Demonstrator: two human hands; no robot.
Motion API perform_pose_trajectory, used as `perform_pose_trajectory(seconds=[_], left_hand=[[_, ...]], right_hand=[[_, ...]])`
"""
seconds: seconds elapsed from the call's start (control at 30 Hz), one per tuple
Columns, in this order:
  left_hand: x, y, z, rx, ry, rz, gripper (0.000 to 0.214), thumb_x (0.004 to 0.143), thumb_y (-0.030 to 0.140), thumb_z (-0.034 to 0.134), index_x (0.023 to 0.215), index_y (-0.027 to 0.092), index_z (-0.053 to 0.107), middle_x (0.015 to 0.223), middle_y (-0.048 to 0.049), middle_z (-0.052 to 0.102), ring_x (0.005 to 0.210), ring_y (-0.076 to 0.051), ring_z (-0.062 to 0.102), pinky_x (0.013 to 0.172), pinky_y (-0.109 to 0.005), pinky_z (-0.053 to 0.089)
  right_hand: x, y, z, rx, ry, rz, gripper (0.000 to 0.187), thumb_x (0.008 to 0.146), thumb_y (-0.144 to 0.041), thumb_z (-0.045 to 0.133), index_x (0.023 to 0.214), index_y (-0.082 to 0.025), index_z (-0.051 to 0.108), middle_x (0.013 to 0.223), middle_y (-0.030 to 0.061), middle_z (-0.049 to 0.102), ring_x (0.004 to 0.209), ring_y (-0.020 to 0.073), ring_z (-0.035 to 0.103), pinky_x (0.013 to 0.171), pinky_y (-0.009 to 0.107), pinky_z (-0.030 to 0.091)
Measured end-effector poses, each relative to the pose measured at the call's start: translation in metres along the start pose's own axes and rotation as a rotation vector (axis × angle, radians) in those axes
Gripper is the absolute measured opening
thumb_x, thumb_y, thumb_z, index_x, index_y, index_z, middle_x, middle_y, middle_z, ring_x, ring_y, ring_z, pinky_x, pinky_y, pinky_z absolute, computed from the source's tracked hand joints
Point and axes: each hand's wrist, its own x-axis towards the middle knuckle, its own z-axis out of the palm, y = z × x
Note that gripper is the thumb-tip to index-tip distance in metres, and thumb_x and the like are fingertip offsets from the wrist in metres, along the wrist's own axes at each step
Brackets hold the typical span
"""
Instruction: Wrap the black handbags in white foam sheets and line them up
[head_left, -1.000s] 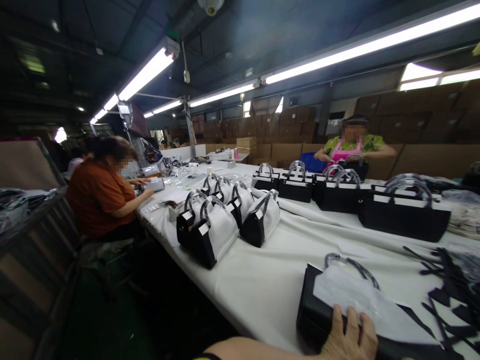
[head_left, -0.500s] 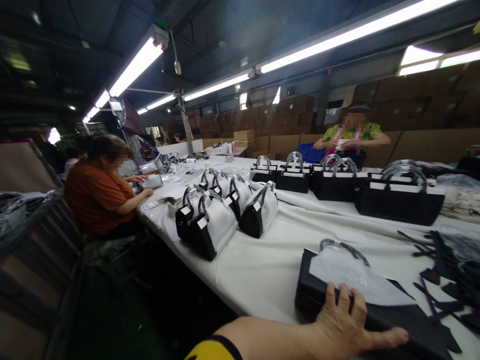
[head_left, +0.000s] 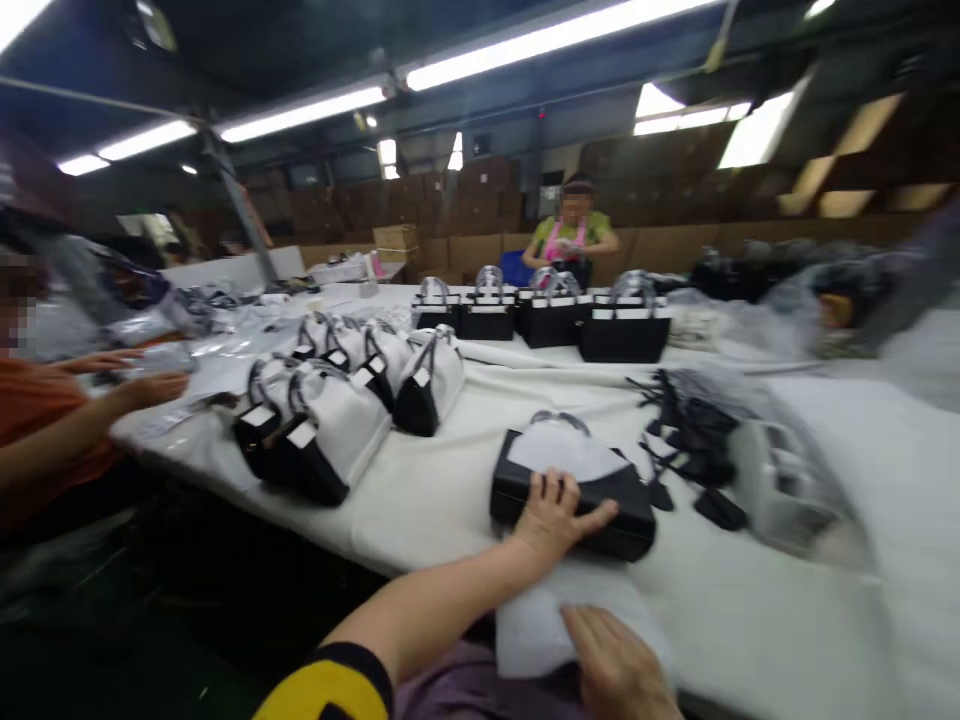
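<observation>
A black handbag (head_left: 577, 515) lies on its side on the white-covered table. A white wrap sheet (head_left: 562, 452) covers part of its upper face, and its wrapped handles point away from me. My left hand (head_left: 553, 520) rests on this bag with fingers spread, pressing from above rather than wrapping round it. Close to my body, my right hand (head_left: 615, 660) has its fingers together at a thin white translucent sheet (head_left: 536, 625) by the table's front edge. Its thumb is hidden, but the sheet appears pinched in it.
Several white-wrapped handbags (head_left: 337, 410) stand to the left. A row of black handbags (head_left: 551, 318) lines the far side, before a person (head_left: 574, 235). Black straps (head_left: 690, 430) and a clear plastic bag (head_left: 780, 480) lie right. Another person's arm (head_left: 97, 410) reaches in from the left.
My view has swung right and widened downward. My right hand and the thin white sheet have come into view. My left hand stays spread on the lying handbag.
</observation>
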Motion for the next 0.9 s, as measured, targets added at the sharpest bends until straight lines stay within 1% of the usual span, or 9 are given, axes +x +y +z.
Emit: perform_pose_trajectory(seconds=[0.1, 0.17, 0.27, 0.33, 0.43, 0.6, 0.67, 0.77, 0.9], left_hand=[[-0.001, -0.004, -0.012, -0.148, -0.005, 0.029, 0.077, 0.088, 0.021, 0.052, 0.144, 0.044, 0.005, 0.125, -0.012, 0.049, 0.112, -0.031, 0.05, 0.094, -0.057, 0.034], [0.001, -0.012, -0.019, -0.274, -0.152, 0.052, 0.086, 0.083, 0.026, 0.059, 0.146, 0.04, 0.001, 0.126, -0.0117, 0.046, 0.112, -0.031, 0.048, 0.097, -0.055, 0.032], [0.012, -0.025, -0.032, -0.385, -0.307, 0.085, 0.099, 0.074, 0.034, 0.068, 0.148, 0.025, 0.004, 0.12, -0.0134, 0.047, 0.103, -0.029, 0.047, 0.093, -0.045, 0.036], [0.024, -0.033, -0.037, -0.423, -0.348, 0.116, 0.091, 0.073, 0.04, 0.067, 0.146, 0.02, 0.016, 0.115, -0.0136, 0.049, 0.099, -0.029, 0.047, 0.087, -0.043, 0.038], [0.039, -0.044, -0.04, -0.48, -0.404, 0.149, 0.065, 0.078, 0.043, 0.059, 0.137, 0.026, 0.038, 0.109, -0.0128, 0.05, 0.098, -0.03, 0.045, 0.083, -0.044, 0.039], [0.041, -0.056, -0.029, -0.589, -0.448, 0.149, 0.052, 0.081, 0.037, 0.054, 0.131, 0.041, 0.043, 0.132, -0.0101, 0.039, 0.101, -0.031, 0.045, 0.084, -0.046, 0.038], [0.04, -0.06, -0.019, -0.635, -0.46, 0.13, 0.04, 0.085, 0.031, 0.048, 0.125, 0.039, 0.051, 0.137, -0.008, 0.037, 0.106, -0.031, 0.043, 0.09, -0.048, 0.035], [0.041, -0.066, -0.003, -0.724, -0.469, 0.094, 0.027, 0.088, 0.028, 0.047, 0.108, 0.031, 0.063, 0.132, -0.0057, 0.048, 0.111, -0.029, 0.041, 0.096, -0.047, 0.029], [0.044, -0.076, 0.008, -0.896, -0.432, 0.025, 0.02, 0.085, 0.033, 0.053, 0.099, 0.026, 0.066, 0.116, 0.0005, 0.061, 0.099, -0.02, 0.048, 0.092, -0.034, 0.034]], right_hand=[[0.024, 0.002, -0.016, -0.023, -0.074, 0.06, 0.032, 0.079, 0.005, 0.037, 0.089, -0.015, 0.059, 0.076, 0.0064, 0.064, 0.072, 0.0187, 0.058, 0.071, 0.03, 0.047], [0.036, 0.005, -0.023, -0.049, -0.141, 0.092, 0.026, 0.083, 0.002, 0.04, 0.085, -0.016, 0.058, 0.075, 0.0057, 0.062, 0.07, 0.0185, 0.056, 0.068, 0.03, 0.045], [0.052, 0.01, -0.033, -0.103, -0.235, 0.086, 0.023, 0.086, 0.001, 0.041, 0.084, -0.016, 0.057, 0.076, 0.0054, 0.06, 0.069, 0.0174, 0.054, 0.067, 0.03, 0.042], [0.061, 0.016, -0.037, -0.141, -0.267, 0.051, 0.023, 0.087, 0.0, 0.04, 0.083, -0.016, 0.057, 0.075, 0.0053, 0.059, 0.067, 0.0169, 0.053, 0.065, 0.03, 0.04], [0.074, 0.027, -0.039, -0.194, -0.254, 0.007, 0.02, 0.089, -0.004, 0.042, 0.082, -0.017, 0.056, 0.073, 0.0045, 0.058, 0.064, 0.0171, 0.05, 0.061, 0.031, 0.035], [0.093, 0.046, -0.042, -0.262, -0.308, -0.021, 0.017, 0.089, -0.006, 0.047, 0.082, -0.018, 0.056, 0.069, 0.0028, 0.058, 0.064, 0.0171, 0.049, 0.061, 0.032, 0.031], [0.103, 0.055, -0.043, -0.262, -0.35, -0.053, 0.016, 0.089, -0.007, 0.047, 0.085, -0.017, 0.057, 0.074, 0.0037, 0.06, 0.069, 0.0172, 0.05, 0.064, 0.031, 0.032], [0.119, 0.069, -0.041, -0.248, -0.388, -0.112, 0.012, 0.091, -0.01, 0.048, 0.092, -0.017, 0.058, 0.083, 0.0043, 0.064, 0.074, 0.0176, 0.052, 0.067, 0.032, 0.033], [0.134, 0.087, -0.029, -0.207, -0.405, -0.136, 0.01, 0.091, -0.012, 0.052, 0.095, -0.018, 0.059, 0.085, 0.0028, 0.065, 0.073, 0.0164, 0.053, 0.066, 0.031, 0.033]])
